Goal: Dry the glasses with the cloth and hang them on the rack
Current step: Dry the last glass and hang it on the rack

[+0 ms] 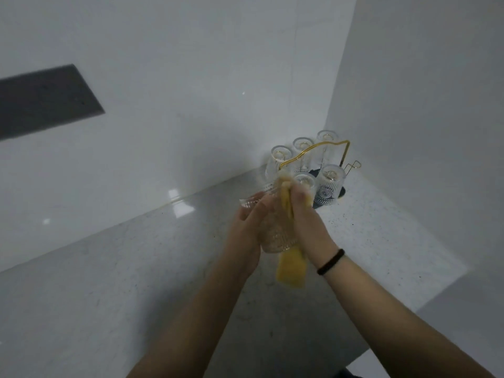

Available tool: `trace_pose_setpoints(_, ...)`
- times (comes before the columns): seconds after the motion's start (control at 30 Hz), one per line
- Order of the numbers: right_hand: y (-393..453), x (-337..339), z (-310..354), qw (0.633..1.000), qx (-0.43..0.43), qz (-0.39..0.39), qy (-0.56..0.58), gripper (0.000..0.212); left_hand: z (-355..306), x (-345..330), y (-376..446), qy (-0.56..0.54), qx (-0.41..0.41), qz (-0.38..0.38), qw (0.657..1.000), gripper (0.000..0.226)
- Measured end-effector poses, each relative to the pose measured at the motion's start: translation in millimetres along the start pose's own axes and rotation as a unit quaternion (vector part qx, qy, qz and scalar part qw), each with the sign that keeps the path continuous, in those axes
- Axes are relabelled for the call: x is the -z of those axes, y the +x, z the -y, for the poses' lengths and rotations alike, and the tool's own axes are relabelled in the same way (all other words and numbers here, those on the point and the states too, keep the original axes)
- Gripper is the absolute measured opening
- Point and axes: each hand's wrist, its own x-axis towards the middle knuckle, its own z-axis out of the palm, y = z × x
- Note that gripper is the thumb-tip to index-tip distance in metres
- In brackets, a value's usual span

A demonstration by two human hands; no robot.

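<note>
A clear ribbed glass [275,230] is held up over the bench [109,296] by both hands, so the drying step is the one in hand. On the left, the left hand [246,236] is curled round the side of the glass and grips it. The glass is tipped, with its open end pointing away to the left and its bottom toward the person. Just to the right, the yellow cloth [290,264] is pinched in the right hand [306,214] and pressed against the glass. One end of the cloth is bunched near the top of the glass and the other end hangs down below the hands.

Behind the hands, a bit to the right, the gold wire rack [319,150] is seen near the corner. Five glasses [331,184] are already hung on it upside down. One bare gold peg [353,165] is stuck out on the right side, so this is likely the last glass. Next, the glass will need to be turned upside down and lowered over that peg with care, so the others are not bumped.

The bench is grey and speckled and a little shiny. Plain white walls [191,77] are met in the corner, and a dark grey patch [41,102] is seen on the left wall
</note>
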Motion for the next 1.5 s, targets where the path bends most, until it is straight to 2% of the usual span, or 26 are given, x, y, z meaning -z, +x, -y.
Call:
trace_pose_setpoints(0.03, 7, 8, 2, 0.997, -0.075, 0.001, 0.014, 0.064, 2, -2, -3, 0.001, 0.023, 0.009, 1.000, 0.036)
trace_pose_setpoints(0.07, 7, 13, 3, 0.993, -0.114, 0.001, 0.024, 0.065, 2, -6, -8, -0.002, 0.045, 0.013, 0.999, 0.033)
trace_pose_setpoints(0.1, -2, 15, 3, 0.994, -0.106, 0.007, 0.018, 0.068, 1, -10, -13, -0.001, 0.059, 0.008, 0.998, 0.031)
trace_pose_setpoints(0.17, -29, 7, -4, 1.000, 0.025, 0.016, -0.007, 0.078, 0, -12, -15, -0.005, 0.058, -0.022, 0.998, 0.033)
trace_pose_setpoints(0.23, -54, -2, -10, 0.985, 0.174, 0.016, 0.004, 0.071, -5, -13, -18, -0.005, 0.045, -0.031, 0.998, 0.039)
trace_pose_setpoints(0.27, -56, -2, -12, 0.978, 0.207, 0.021, 0.002, 0.064, -5, -13, -19, 0.000, 0.038, -0.025, 0.999, 0.040)
trace_pose_setpoints(0.3, -53, 1, -11, 0.981, 0.193, 0.021, -0.001, 0.061, -6, -14, -22, 0.008, 0.029, -0.012, 0.999, 0.040)
trace_pose_setpoints(0.33, -48, 5, -7, 0.990, 0.138, 0.012, 0.003, 0.062, -7, -15, -24, 0.017, 0.023, -0.001, 1.000, 0.038)
trace_pose_setpoints(0.4, -37, 20, 5, 0.993, -0.046, 0.016, 0.111, 0.060, -9, -20, -27, 0.039, 0.022, 0.014, 0.999, 0.036)
trace_pose_setpoints(0.43, -35, 26, 8, 0.982, -0.086, 0.017, 0.169, 0.059, -10, -23, -29, 0.048, 0.025, 0.012, 0.998, 0.037)
trace_pose_setpoints(0.5, -49, 25, 12, 0.981, -0.062, 0.017, 0.182, 0.060, -16, -27, -31, 0.056, 0.047, -0.017, 0.997, 0.037)
trace_pose_setpoints(0.57, -66, 11, 9, 0.994, 0.035, 0.015, 0.101, 0.048, -19, -26, -29, 0.049, 0.051, -0.045, 0.996, 0.032)
trace_pose_setpoints(0.63, -77, 2, 2, 0.991, 0.119, 0.012, 0.061, 0.038, -20, -23, -30, 0.066, 0.029, -0.047, 0.996, 0.031)
trace_pose_setpoints(0.7, -71, 10, 7, 0.994, 0.077, 0.002, 0.077, 0.054, -21, -24, -34, 0.077, 0.014, -0.020, 0.997, 0.029)
trace_pose_setpoints(0.77, -61, 23, 12, 0.973, -0.019, 0.043, 0.225, 0.062, -19, -27, -37, 0.087, 0.027, 0.009, 0.996, 0.031)
trace_pose_setpoints(0.83, -62, 27, 15, 0.942, -0.049, 0.063, 0.326, 0.058, -19, -31, -39, 0.102, 0.023, -0.014, 0.994, 0.037)
trace_pose_setpoints(0.87, -64, 26, 16, 0.942, -0.043, 0.055, 0.330, 0.057, -20, -36, -38, 0.128, 0.007, -0.041, 0.991, 0.043)
trace_pose_setpoints(0.97, -67, 22, 9, 0.957, -0.036, -0.030, 0.286, 0.055, -21, -42, -35, 0.231, -0.014, -0.107, 0.967, 0.064)
trace_pose_setpoints(1.03, -67, 23, 10, 0.973, -0.008, -0.061, 0.221, 0.053, -20, -40, -36, 0.277, -0.015, -0.124, 0.953, 0.048)
trace_pose_setpoints(1.1, -70, 20, 10, 0.983, 0.040, -0.102, 0.148, 0.051, -17, -42, -39, 0.314, -0.028, -0.104, 0.943, 0.042)
trace_pose_setpoints(1.17, -77, 11, 11, 0.979, 0.108, -0.120, 0.122, 0.043, -12, -49, -48, 0.282, -0.072, -0.065, 0.955, 0.046)
trace_pose_setpoints(1.23, -83, 5, 11, 0.974, 0.143, -0.093, 0.147, 0.035, -11, -52, -53, 0.231, -0.081, -0.064, 0.968, 0.059)
trace_pose_setpoints(1.3, -80, 8, 12, 0.979, 0.118, -0.065, 0.155, 0.037, -14, -49, -53, 0.176, -0.069, -0.051, 0.981, 0.062)
trace_pose_setpoints(1.37, -71, 20, 15, 0.982, 0.028, -0.048, 0.180, 0.047, -14, -48, -57, 0.147, -0.060, -0.042, 0.986, 0.064)
trace_pose_setpoints(1.43, -63, 31, 23, 0.964, -0.072, -0.008, 0.256, 0.052, -13, -49, -58, 0.145, -0.055, -0.026, 0.988, 0.055)
trace_pose_setpoints(1.5, -65, 33, 26, 0.954, -0.078, 0.008, 0.288, 0.050, -16, -51, -58, 0.163, -0.058, -0.022, 0.985, 0.043)
